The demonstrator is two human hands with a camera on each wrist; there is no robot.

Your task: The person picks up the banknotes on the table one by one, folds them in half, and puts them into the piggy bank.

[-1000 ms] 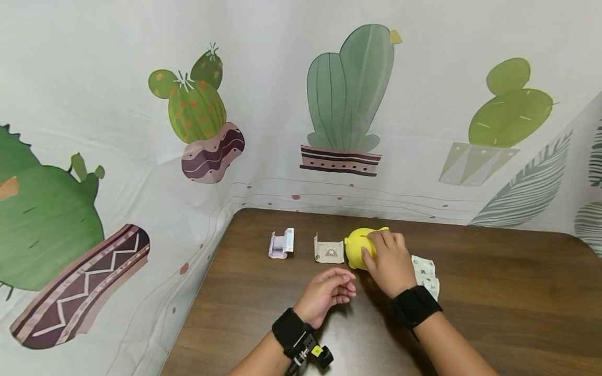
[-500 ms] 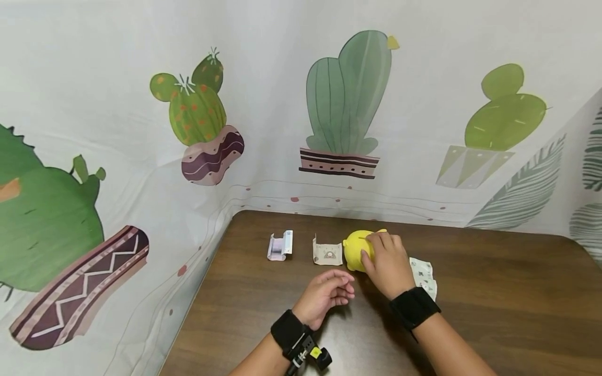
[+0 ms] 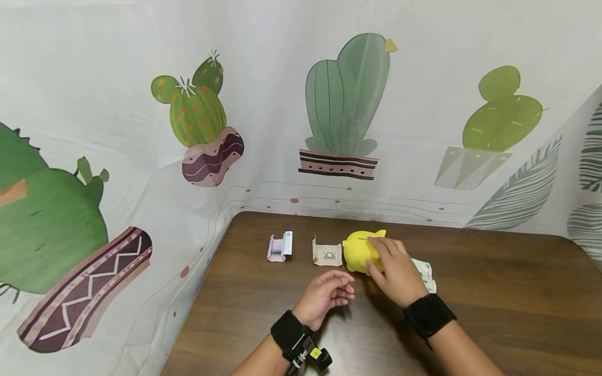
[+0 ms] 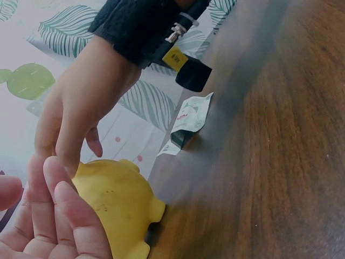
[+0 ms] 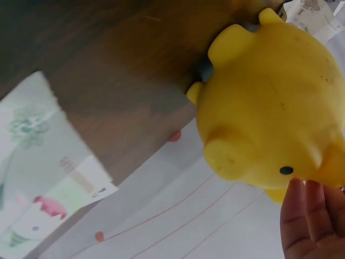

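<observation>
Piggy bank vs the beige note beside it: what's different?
The piggy bank is yellow and rounded; the beige note is thin, creased paper, its left edge bent up. The piggy bank is bulkier, the beige note smaller. The right hand is at the piggy bank; neither hand touches the beige note. Both rest on the table.

We wear black fabric wrist cuffs (image 3: 429, 316) both sides, each with black camera (image 4: 194, 74), yellow label (image 4: 175, 58), silver fitting (image 4: 177, 32).
</observation>
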